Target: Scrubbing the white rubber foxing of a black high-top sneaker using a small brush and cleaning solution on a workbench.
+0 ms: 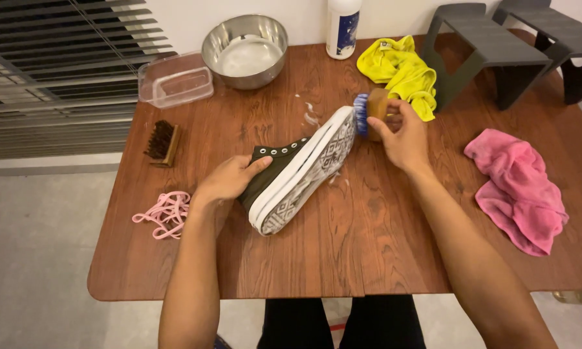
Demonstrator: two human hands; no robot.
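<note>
Hands work at mid-table: the left hand [229,179], fingers curled, grips a dark sneaker [297,171] tipped on its side on the wooden table [368,245], patterned sole facing right. The right hand [402,139] clasps a wooden brush [370,111], blue bristles against the sole's toe end; its fingers hide much of the handle.

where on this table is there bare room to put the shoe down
Bare wood lies along the near edge of the table, between the shoe and pink cloth. The back is crowded: steel bowl, clear box, bottle, yellow cloth.
</note>
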